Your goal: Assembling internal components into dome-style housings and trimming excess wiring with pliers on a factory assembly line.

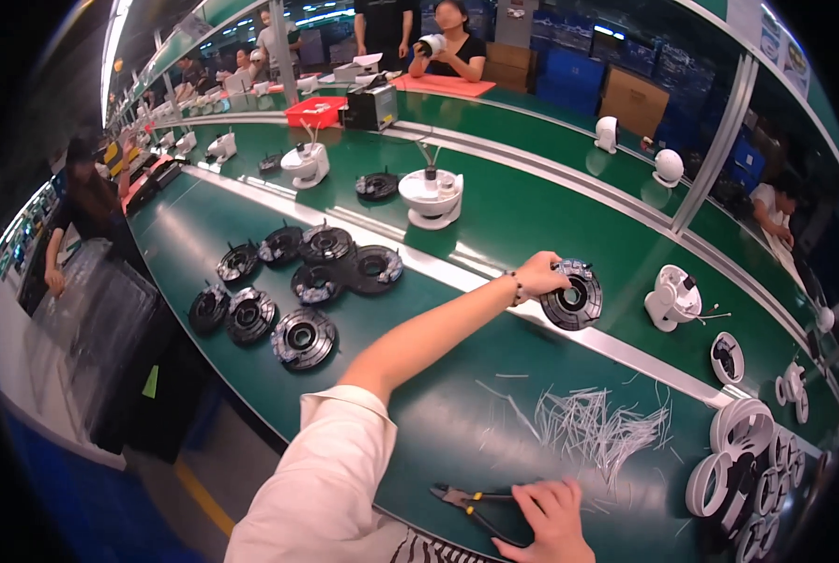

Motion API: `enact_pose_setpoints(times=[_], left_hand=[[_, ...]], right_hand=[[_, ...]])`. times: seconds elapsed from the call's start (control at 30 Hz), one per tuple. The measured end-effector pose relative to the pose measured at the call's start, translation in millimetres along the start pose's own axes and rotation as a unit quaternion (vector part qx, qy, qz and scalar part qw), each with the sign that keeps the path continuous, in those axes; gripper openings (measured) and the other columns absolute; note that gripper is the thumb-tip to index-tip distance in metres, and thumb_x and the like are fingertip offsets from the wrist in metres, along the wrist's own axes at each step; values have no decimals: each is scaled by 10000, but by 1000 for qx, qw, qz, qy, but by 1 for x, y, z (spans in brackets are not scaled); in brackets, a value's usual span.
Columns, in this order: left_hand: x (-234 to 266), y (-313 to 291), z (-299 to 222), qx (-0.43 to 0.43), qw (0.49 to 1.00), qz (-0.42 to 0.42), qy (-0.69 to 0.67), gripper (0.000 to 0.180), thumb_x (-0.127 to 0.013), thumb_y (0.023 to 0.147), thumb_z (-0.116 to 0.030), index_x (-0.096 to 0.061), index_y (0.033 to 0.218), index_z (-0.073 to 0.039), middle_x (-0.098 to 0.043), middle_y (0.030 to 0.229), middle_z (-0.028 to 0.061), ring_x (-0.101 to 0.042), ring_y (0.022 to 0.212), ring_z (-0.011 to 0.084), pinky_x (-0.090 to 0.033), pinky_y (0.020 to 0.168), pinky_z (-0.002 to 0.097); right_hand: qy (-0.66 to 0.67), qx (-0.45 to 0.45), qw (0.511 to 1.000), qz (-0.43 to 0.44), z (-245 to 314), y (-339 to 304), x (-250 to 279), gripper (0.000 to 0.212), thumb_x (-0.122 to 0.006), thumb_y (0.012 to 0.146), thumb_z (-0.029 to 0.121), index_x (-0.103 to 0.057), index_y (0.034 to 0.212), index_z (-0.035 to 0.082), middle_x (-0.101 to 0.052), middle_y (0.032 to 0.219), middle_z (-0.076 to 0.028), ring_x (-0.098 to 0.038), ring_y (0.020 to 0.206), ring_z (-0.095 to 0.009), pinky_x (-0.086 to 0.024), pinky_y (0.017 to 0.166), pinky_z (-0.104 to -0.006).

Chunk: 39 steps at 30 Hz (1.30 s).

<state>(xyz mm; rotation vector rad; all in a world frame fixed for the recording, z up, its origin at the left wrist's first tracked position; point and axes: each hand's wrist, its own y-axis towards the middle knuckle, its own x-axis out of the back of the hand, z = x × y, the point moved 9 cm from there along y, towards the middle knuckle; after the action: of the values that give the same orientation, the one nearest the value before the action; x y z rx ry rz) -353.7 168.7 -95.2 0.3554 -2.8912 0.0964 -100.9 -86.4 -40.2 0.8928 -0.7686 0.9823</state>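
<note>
My left hand (pixel 537 276), at the end of an outstretched arm, is closed on the rim of a black round base part (pixel 570 298) with a circuit board on its edge. The part is held up tilted over the white rail between the table and the green belt. Near the table's front edge, my right hand (pixel 552 522) lies round the handles of black-and-yellow side cutters (pixel 458 497). Their jaws point left. A heap of thin white plastic strips (pixel 605 427) lies just beyond that hand.
Several black round parts (pixel 305 339) sit at the table's left. White housings (pixel 431 195) stand along the belt, one white device (pixel 672 298) right of my left hand. White rings (pixel 743 427) are piled at right. Co-workers sit across, near a red bin (pixel 315 112).
</note>
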Motion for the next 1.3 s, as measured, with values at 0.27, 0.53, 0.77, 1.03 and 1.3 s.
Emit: enact_pose_setpoints(times=[0.27, 0.53, 0.77, 1.03, 1.3], left_hand=[[-2, -144, 18, 118, 917, 184, -333, 329, -501, 845, -307, -511, 995, -14, -586, 900, 56, -568, 575, 91, -496, 534, 218], [12, -180, 24, 91, 912, 399, -44, 262, -597, 791, -213, -530, 896, 17, -580, 786, 46, -566, 536, 97, -461, 515, 227], [56, -162, 27, 8, 900, 319, 296, 394, -692, 664, -360, -621, 815, -3, -624, 756, 97, -589, 719, 163, -459, 631, 269], [92, -163, 2, -35, 890, 212, 402, 426, -762, 545, -224, -595, 866, 1, -630, 853, 109, -606, 804, 202, -476, 708, 294], [76, -212, -89, -216, 909, 65, 350, 342, -668, 693, -215, -589, 959, -14, -610, 937, 128, -586, 878, 226, -445, 779, 312]], right_hand=[[-13, -31, 995, 97, 9, 11, -27, 744, -709, 501, 331, -452, 1146, 64, -391, 1219, -130, -317, 1143, -347, -195, 954, -528], [-111, -22, 994, -3, 24, 23, 19, 635, -718, 525, 376, -527, 1027, 38, -504, 1097, -160, -413, 1075, -372, -253, 923, -507], [-55, -86, 994, -30, -6, 12, 22, 595, -732, 525, 331, -536, 1016, 57, -428, 1204, -142, -304, 1169, -400, -128, 965, -569], [-46, -121, 971, 203, 3, 17, -35, 924, -770, 411, 426, -424, 1187, 63, -304, 1301, -136, -234, 1225, -358, -68, 971, -592], [7, -48, 988, 144, -11, 15, -25, 674, -689, 516, 225, -452, 1120, 39, -472, 979, -118, -449, 955, -276, -278, 901, -448]])
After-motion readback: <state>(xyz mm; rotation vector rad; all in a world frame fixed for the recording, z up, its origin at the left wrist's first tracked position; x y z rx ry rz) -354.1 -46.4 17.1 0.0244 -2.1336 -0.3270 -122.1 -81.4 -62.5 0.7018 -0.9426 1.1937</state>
